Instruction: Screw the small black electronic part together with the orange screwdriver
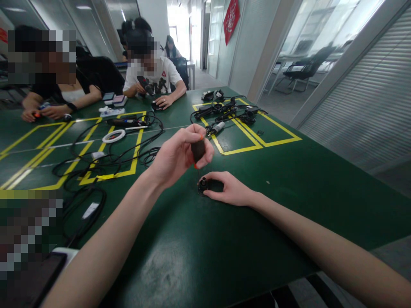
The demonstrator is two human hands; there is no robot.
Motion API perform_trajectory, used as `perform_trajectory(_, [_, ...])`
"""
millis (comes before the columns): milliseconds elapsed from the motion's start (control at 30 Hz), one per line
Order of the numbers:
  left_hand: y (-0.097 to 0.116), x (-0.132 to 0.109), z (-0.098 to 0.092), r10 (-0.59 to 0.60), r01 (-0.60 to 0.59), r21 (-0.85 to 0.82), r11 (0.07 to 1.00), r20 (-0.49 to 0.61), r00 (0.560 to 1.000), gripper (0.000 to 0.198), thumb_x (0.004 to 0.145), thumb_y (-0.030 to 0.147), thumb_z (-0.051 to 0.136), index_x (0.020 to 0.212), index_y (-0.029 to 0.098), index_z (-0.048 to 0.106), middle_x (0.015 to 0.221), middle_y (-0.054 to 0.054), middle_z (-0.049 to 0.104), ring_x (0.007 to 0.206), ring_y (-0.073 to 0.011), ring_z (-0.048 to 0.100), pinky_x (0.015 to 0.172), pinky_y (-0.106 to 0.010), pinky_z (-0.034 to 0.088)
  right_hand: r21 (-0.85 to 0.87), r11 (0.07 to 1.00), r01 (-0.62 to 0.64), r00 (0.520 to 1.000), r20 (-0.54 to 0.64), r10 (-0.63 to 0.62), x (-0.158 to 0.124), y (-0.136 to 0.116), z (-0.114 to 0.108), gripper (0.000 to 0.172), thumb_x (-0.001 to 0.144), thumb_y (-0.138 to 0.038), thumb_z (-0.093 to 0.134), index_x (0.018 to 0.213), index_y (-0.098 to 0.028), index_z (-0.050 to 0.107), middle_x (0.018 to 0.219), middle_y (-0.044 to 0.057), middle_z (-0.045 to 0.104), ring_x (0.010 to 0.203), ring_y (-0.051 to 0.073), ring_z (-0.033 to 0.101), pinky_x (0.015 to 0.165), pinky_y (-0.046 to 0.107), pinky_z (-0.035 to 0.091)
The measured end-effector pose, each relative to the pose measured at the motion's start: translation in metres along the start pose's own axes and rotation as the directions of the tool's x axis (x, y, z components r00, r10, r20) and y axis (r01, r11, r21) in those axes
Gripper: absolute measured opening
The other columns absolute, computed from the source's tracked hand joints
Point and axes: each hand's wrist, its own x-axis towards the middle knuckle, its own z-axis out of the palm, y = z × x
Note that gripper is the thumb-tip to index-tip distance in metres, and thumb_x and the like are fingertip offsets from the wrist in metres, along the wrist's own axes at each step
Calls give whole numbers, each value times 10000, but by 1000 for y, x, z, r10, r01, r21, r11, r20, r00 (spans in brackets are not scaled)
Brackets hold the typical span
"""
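Observation:
My left hand is closed around the handle of a screwdriver, dark with orange ends. Its thin shaft points straight down at a small round black part on the green table. Whether the tip touches that part, I cannot tell. My right hand lies on the tabletop, its thumb and fingers curved about the black part and pinching its side. A short tube-like piece stands up from the part's middle.
Tangled black cables and a white ring lie to the left. More black cables and adapters sit inside yellow tape outlines beyond my hands. Across the table, a person in a white shirt holds a power drill.

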Motion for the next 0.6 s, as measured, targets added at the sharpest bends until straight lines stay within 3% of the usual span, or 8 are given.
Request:
perform_trajectory(100, [0,0,-1,8,-8,-15,1000,-23,1000,174,821,321,594,876,159,628,595,19,538,519,-98,453,544,-232,397,-18,1000,3,1000,-10,-4,0,-2,0,229,883,-269,720,1093,-180,720,1077,81,807,982,223,762,924,365,584])
perform_trajectory(233, [0,0,-5,17,-16,28,999,-52,999,245,838,329,651,865,100,737,697,-15,592,647,-107,557,622,-231,474,-58,998,2,999,-38,-4,1,-5,1,203,863,-258,730,1053,-186,721,1041,73,808,951,221,762,890,352,584])
perform_trajectory(400, [0,0,-6,34,-33,28,999,-32,999,188,787,245,788,759,130,642,970,-48,755,901,-164,719,865,-295,569,-101,995,-9,997,-77,1,0,-6,2,193,840,-246,731,1021,-180,720,1008,74,806,914,219,756,865,355,584])
perform_trajectory(433, [-1,0,-5,36,-36,9,999,-25,999,214,788,228,791,752,139,600,998,-46,766,906,-171,734,857,-304,576,-104,994,-15,997,-79,6,0,-6,2,194,837,-247,732,1019,-182,720,1007,73,807,911,220,756,863,358,586])
perform_trajectory(500, [-2,-1,-3,35,-35,2,999,-9,999,271,815,234,773,744,158,522,934,-33,771,756,-142,725,697,-252,553,-105,994,-28,997,-77,20,0,-6,2,202,834,-251,734,1025,-187,720,1017,77,808,917,226,758,867,370,589])
perform_trajectory(600, [0,-2,1,32,-32,40,999,-5,999,284,869,321,729,760,177,511,657,17,666,464,-63,510,459,-183,340,-112,993,-33,997,-76,25,-1,-5,2,218,834,-264,740,1035,-182,718,1032,94,805,933,242,757,879,397,593])
